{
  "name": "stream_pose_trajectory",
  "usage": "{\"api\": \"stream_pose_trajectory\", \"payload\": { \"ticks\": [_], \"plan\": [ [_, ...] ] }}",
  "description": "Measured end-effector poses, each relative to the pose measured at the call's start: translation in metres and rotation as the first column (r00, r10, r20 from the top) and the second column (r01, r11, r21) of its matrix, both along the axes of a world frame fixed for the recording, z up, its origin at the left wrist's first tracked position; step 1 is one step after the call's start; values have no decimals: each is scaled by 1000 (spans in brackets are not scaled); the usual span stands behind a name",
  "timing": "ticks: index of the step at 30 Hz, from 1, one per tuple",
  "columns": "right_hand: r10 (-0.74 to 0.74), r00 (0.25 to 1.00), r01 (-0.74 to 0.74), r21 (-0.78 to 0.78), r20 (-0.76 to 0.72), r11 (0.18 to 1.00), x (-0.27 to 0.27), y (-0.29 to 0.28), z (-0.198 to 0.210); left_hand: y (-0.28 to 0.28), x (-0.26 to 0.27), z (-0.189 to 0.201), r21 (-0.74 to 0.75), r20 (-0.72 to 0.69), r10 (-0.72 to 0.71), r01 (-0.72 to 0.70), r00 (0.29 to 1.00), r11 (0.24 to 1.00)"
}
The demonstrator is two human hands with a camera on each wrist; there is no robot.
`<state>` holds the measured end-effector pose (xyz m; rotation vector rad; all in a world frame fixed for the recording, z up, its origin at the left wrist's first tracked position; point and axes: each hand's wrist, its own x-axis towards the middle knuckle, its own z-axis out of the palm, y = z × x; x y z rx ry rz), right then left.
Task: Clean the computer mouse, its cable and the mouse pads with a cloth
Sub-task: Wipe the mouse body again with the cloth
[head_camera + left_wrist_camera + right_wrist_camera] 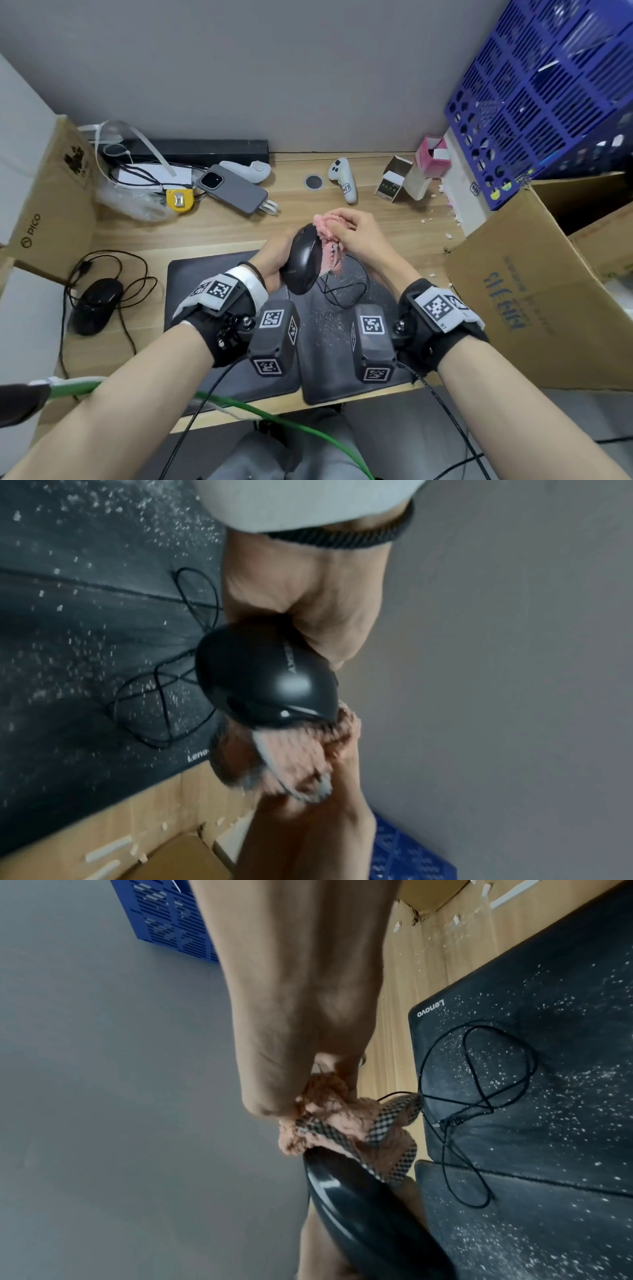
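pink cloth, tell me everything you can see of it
The pink cloth is fluffy, with a checked black-and-white trim showing in the right wrist view. It is bunched up in the right hand, which presses it against the far end of the black mouse held off the desk by the left hand.

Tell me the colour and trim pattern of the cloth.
Pink cloth with black-and-white checked trim, clearest in the right wrist view.
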<state>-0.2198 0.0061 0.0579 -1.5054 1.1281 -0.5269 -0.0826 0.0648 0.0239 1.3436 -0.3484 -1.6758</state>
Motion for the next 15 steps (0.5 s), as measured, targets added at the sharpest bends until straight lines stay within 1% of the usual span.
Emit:
{"api": "stream_pose_trajectory", "payload": {
  "ticks": [3,5,7,10,13,15],
  "plan": [
    [1,1000,-2,64,19,998,-2,-5,5,1,2,2,-16,82,-58,60,995,998],
    [1,999,-4,54,54,999,1,-2,8,-2,3,5,-13,55,-44,45,997,999],
    [8,997,-10,19,72,1000,4,4,10,-4,3,11,-10,1,0,0,1000,1000],
    [25,999,-23,-71,28,997,5,17,7,-9,1,9,20,-113,73,-71,991,997],
    [35,998,-32,-74,43,997,-1,25,6,-13,-4,10,86,-101,153,-145,983,986],
    [57,997,-54,-68,43,996,-6,28,6,-16,-3,5,172,-107,213,-193,971,966]
  ]
}}
